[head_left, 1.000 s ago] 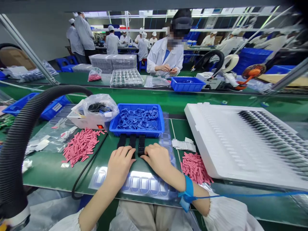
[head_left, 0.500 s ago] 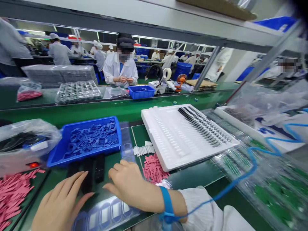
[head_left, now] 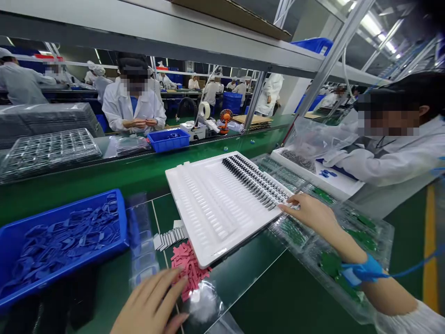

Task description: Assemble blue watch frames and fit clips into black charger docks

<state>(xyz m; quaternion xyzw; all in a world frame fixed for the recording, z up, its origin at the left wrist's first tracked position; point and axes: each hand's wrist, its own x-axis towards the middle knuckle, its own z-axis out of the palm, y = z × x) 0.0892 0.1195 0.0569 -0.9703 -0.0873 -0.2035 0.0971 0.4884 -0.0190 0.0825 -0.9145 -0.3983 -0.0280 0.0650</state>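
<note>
My right hand [head_left: 309, 211] reaches to the right corner of a white plastic tray [head_left: 194, 204]. Thumb and forefinger come together at the end of the rows of small black-and-metal parts [head_left: 253, 181] lying in it. Whatever sits between those fingertips is too small to make out. A blue strap [head_left: 365, 270] circles that wrist. Low in the picture, my left hand [head_left: 149, 304] is open with its fingers stretched out, beside a heap of pink strips [head_left: 189, 266]. Small white pieces [head_left: 169, 239] lie fanned in a row between that heap and a clear plastic strip [head_left: 142, 241].
A blue bin [head_left: 123, 232] of flat blue parts stands at left. Clear trays with green boards [head_left: 359, 239] lie at right, a white box [head_left: 278, 153] of small parts behind them. Co-workers sit opposite and at right. A shelf beam [head_left: 222, 41] crosses overhead; a blue cord trails right.
My right hand has gone from the table's near middle to the white tray's right corner. My left hand has moved right, towards the pink strips. The view has swung right.
</note>
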